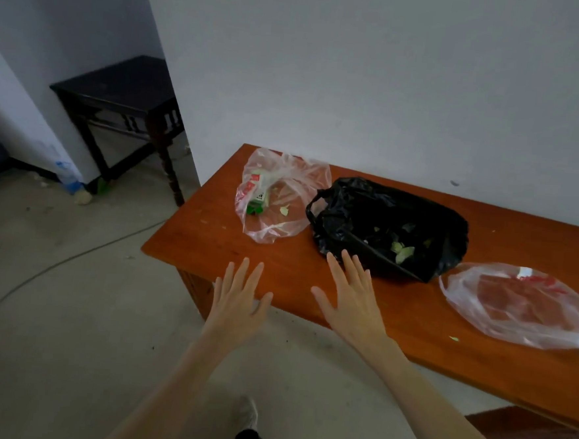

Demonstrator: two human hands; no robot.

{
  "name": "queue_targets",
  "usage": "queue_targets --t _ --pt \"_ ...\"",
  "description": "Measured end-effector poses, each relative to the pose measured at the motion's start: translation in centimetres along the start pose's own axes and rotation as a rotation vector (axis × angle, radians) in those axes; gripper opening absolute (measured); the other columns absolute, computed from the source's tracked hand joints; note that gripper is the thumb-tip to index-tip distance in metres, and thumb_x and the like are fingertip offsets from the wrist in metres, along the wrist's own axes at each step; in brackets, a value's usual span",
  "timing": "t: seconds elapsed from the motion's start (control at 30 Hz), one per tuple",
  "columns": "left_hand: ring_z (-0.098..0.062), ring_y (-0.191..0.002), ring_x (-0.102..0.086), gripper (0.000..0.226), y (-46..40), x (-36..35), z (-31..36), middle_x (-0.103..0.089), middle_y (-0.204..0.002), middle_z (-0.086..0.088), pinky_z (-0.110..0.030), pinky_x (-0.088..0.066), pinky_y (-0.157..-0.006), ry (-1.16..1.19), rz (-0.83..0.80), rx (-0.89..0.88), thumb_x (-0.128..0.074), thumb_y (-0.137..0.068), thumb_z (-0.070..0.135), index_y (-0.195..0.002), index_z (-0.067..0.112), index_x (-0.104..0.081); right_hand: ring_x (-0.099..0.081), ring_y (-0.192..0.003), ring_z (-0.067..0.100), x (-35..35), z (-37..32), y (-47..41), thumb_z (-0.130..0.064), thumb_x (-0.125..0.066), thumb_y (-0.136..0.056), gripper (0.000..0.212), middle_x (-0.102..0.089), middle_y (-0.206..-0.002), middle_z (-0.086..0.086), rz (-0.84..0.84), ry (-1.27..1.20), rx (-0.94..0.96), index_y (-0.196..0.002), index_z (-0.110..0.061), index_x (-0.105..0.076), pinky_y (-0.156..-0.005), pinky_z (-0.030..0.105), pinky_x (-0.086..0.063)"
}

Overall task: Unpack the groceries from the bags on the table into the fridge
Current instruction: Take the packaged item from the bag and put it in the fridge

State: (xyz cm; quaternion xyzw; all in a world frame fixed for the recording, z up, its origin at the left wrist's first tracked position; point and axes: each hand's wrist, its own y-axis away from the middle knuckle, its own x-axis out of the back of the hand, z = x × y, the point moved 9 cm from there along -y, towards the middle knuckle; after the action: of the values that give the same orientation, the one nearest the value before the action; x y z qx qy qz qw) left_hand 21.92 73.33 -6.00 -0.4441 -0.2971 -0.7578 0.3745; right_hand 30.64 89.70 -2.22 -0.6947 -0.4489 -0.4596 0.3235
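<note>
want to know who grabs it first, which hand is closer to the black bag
Right. The right hand is open with its fingertips just short of the black bag. The left hand is open over the table edge, farther left of it.

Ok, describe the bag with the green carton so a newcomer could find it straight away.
On the orange-brown table against the white wall lie three bags in a row. The one wanted is the clear bag at the far left corner, left of the black bag. Alone among them it shows a green carton inside; the other clear bag looks empty.
</note>
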Motion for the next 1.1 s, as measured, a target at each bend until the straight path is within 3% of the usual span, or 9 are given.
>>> queue_targets --t 0.47,0.6,0.73,0.9,1.03,1.1 --pt "-0.023 -0.145 0.007 0.058 -21.2 2.7 -8.2 0.001 -0.158 -0.001 -0.044 -0.002 -0.116 -0.011 -0.071 0.009 -0.034 -0.098 0.035 -0.149 0.025 -0.006 0.003 -0.145 0.02 -6.4 -5.0 -21.9 -0.046 -0.033 -0.098 0.062 -0.006 -0.158 0.004 -0.091 -0.065 0.002 -0.149 -0.02 -0.01 -0.117 0.037 0.0" --pt "-0.023 -0.145 0.0 0.058 -24.9 1.3 -9.3 -0.008 -0.158 -0.004 -0.046 -0.009 -0.118 0.014 -0.078 0.001 -0.036 -0.098 0.034 -0.149 0.021 -0.01 -0.01 -0.144 0.021 -9.1 -4.5 -26.4 -0.038 -0.036 -0.098 0.056 -0.022 -0.154 0.006 -0.174 -0.1 -0.031 -0.146 -0.013 -0.025 -0.117 0.033 -0.01" --pt "-0.024 -0.145 -0.006 0.056 -29.0 0.9 -10.4 -0.013 -0.157 -0.005 -0.042 -0.011 -0.117 0.119 -0.058 0.077 -0.038 -0.097 0.035 -0.148 0.024 -0.016 -0.036 -0.13 0.025 -11.9 -4.0 -30.4 -0.032 -0.039 -0.098 0.045 -0.044 -0.139 0.01 -0.278 -0.173 -0.091 -0.138 -0.01 -0.04 -0.107 0.035 -0.035" --pt "-0.024 -0.143 -0.012 0.056 -33.2 1.0 -10.4 -0.014 -0.156 -0.002 -0.048 -0.022 -0.114 0.252 -0.04 0.117 -0.046 -0.096 0.03 -0.146 0.026 -0.023 -0.056 -0.111 0.029 -14.9 -3.1 -33.7 -0.029 -0.042 -0.097 0.037 -0.06 -0.12 0.013 -0.398 -0.348 -0.238 -0.123 -0.008 -0.055 -0.092 0.034 -0.044" --pt "-0.023 -0.142 -0.018 0.057 -35.7 0.2 -11.9 -0.018 -0.154 -0.001 -0.049 -0.036 -0.107 0.265 -0.047 0.077 -0.047 -0.095 0.016 -0.146 0.031 -0.025 -0.06 -0.104 0.028 -17.1 -2.5 -35.6 -0.025 -0.045 -0.096 0.031 -0.066 -0.11 0.013 -0.484 -0.51 -0.422 -0.109 -0.004 -0.064 -0.087 0.031 -0.044" --pt "-0.025 -0.138 -0.026 0.055 -36.5 -0.3 -12.8 -0.024 -0.152 -0.005 -0.045 -0.039 -0.105 0.268 -0.053 0.101 -0.048 -0.094 0.013 -0.144 0.028 -0.029 -0.063 -0.085 0.022 -18.2 -2.6 -36.1 -0.021 -0.046 -0.096 0.03 -0.068 -0.097 0.013 -0.497 -0.582 -0.493 -0.099 0.0 -0.067 -0.08 0.024 -0.048"
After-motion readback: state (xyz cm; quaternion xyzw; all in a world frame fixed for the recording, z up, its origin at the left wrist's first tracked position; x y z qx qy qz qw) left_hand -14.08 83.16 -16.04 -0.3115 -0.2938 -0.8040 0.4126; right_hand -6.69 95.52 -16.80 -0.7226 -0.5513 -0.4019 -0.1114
